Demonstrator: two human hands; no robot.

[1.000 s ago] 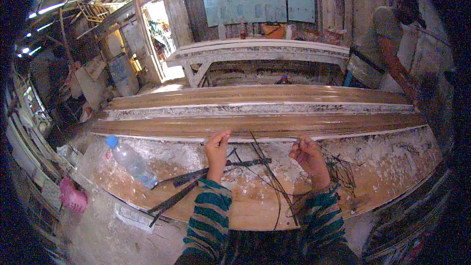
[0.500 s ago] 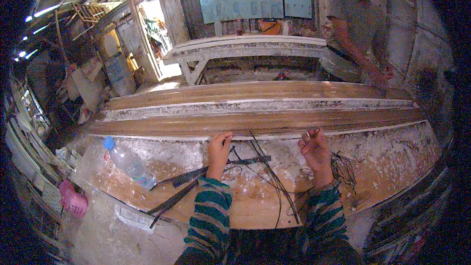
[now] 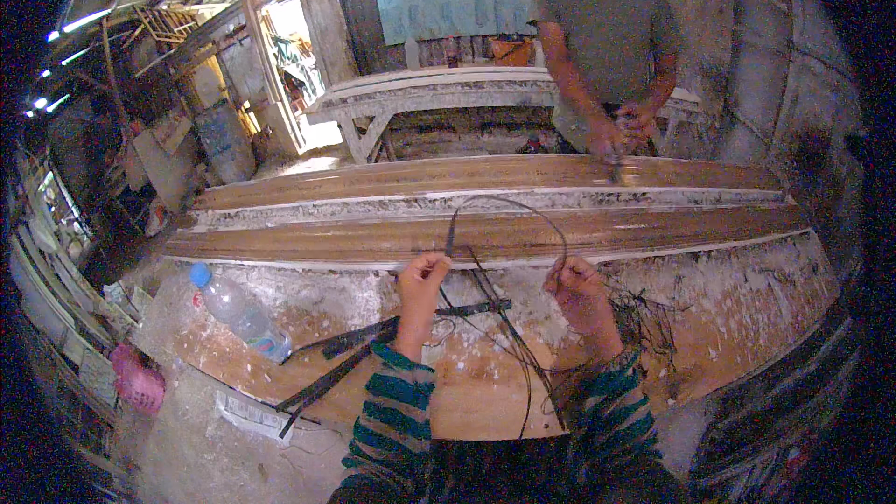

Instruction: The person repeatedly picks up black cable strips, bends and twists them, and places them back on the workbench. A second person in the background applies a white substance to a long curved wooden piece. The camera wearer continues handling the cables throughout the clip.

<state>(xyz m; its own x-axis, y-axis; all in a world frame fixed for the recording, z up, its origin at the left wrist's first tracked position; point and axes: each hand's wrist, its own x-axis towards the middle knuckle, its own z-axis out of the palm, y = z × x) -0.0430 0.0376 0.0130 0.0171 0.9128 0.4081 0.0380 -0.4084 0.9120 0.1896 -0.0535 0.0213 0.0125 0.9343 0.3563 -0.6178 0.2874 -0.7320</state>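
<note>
A clear plastic bottle (image 3: 235, 310) with a blue cap lies at nine o'clock on the tabletop (image 3: 747, 317), its label too small to make out. The left hand (image 3: 420, 282) has its grip closed on a loop of thin dark wire (image 3: 523, 215); the right hand (image 3: 579, 287) pinches its other end. The wire arches toward twelve o'clock over long brown boards (image 3: 373, 241). Dark strips (image 3: 355, 341) lie between bottle and hands. Another person (image 3: 607, 28) stands beyond, face cut off.

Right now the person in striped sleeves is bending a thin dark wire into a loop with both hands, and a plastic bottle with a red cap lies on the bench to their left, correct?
Nearly. In the head view the plastic bottle has a blue cap, not red. The rest holds: the left hand and right hand arch the thin dark wire into a loop, bottle on the left.
</note>
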